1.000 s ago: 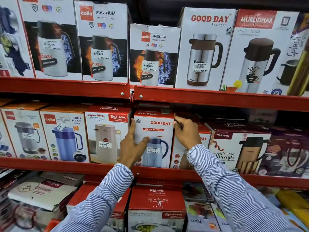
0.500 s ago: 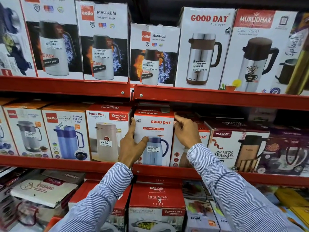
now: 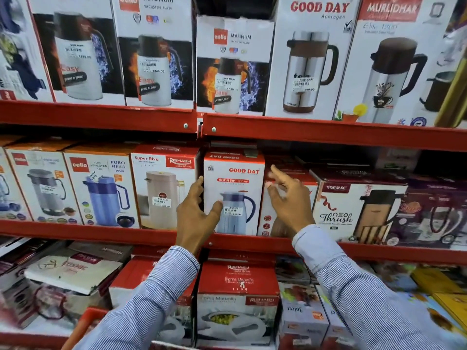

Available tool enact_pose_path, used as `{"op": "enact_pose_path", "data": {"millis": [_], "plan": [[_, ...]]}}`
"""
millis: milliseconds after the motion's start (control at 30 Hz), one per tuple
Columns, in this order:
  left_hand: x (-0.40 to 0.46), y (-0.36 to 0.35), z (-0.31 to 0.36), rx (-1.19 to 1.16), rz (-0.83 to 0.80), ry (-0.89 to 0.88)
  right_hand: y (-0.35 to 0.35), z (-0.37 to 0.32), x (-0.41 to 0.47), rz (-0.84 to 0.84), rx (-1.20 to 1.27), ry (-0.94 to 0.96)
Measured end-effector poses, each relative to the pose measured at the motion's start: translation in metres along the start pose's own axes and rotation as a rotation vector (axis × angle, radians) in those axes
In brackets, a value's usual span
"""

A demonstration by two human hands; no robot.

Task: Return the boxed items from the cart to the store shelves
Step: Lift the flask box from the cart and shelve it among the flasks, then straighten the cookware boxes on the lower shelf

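Two striped sleeves reach up from the foreground toward the middle shelf of a crowded flask aisle, where a person is finishing the placement of a boxed jug. The left hand rests against the Good Day box, its fingers slipped into the narrow gap at the box's left edge and its thumb laid across the lower front panel near the price sticker; the grip looks loose, more steadying than clamping. The right hand, which half a second ago was pressed against the box's upper right corner, has come off it and now hangs just beside that edge with fingers spread and slightly blurred, holding nothing. Between the two hands the box stands upright on the shelf, its front face about level with the fronts around it. Just beyond the left hand's fingers sits the Rishabh Super Riva box; behind the right hand a lower red-topped box is partly hidden. Farther right of that hand stands the Trueware box. The release suggests this item is seated and the placement is nearly done; the likely next call is to let go with the left hand and turn back to the cart, which cannot be clearly made out here.
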State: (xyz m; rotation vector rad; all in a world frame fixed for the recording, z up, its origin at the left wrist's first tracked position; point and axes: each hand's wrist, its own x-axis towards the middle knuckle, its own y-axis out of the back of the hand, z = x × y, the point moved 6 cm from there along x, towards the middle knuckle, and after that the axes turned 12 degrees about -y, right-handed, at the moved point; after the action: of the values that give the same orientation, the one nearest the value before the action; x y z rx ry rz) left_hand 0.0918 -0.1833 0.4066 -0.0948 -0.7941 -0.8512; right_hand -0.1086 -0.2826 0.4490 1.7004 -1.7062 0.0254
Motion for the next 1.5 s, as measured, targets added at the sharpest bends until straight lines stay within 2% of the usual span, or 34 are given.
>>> {"op": "enact_pose_path", "data": {"millis": [67,167,333,433,500,800,1067,1333,1500], "plan": [[-0.023,0.007,-0.002,0.064,0.029,-0.021,0.008,0.011,-0.027,0.047,0.052,0.026],[-0.071,0.011,-0.03,0.142,-0.012,0.045,0.007,0.049,-0.071,0.059,0.077,-0.048],[-0.141,-0.001,-0.095,0.252,-0.216,0.315,-0.029,0.137,-0.128,-0.097,0.028,-0.378],[-0.159,-0.005,-0.11,0.349,-0.296,0.345,-0.046,0.171,-0.15,-0.203,-0.075,-0.564],[-0.163,-0.007,-0.112,0.377,-0.324,0.333,-0.052,0.18,-0.159,-0.251,-0.112,-0.624],[-0.164,-0.013,-0.112,0.528,-0.403,0.294,-0.066,0.185,-0.173,-0.369,-0.093,-0.662],[-0.165,-0.019,-0.12,0.519,-0.415,0.303,-0.062,0.187,-0.174,-0.342,-0.016,-0.721],[-0.162,-0.025,-0.122,0.429,-0.371,0.384,-0.061,0.194,-0.178,-0.286,0.038,-0.787],[-0.164,-0.024,-0.124,0.474,-0.368,0.385,-0.062,0.195,-0.18,-0.28,0.075,-0.809]]}}
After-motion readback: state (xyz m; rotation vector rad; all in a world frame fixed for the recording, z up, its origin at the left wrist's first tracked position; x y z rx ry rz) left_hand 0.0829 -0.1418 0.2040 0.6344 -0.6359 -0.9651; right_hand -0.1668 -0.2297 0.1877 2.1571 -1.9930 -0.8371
